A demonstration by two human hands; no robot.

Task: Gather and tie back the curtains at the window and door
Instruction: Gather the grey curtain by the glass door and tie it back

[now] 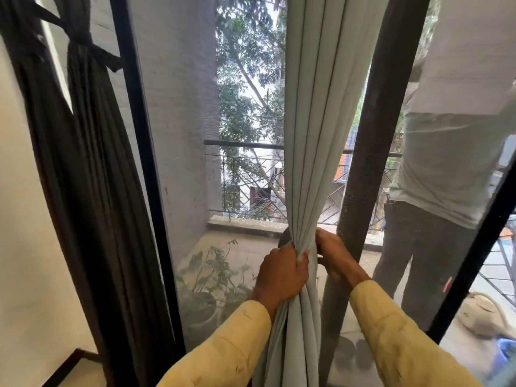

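A pale green curtain (312, 121) hangs in front of the mesh door, bunched into tight folds at waist height. My left hand (282, 275) grips the bunched folds from the left, fingers curled round the cloth. My right hand (335, 255) is at the right side of the same bunch, fingers reaching behind the fabric; what they hold is hidden. At the far left a dark curtain (92, 163) hangs gathered, with a dark tie-back (81, 40) knotted round it near the top.
The black door frame (145, 163) stands between the two curtains, and a dark post (371, 163) rises just right of my hands. Behind the mesh are a balcony railing (245, 145), potted plants (212, 275) and a person (446, 191) standing at the right.
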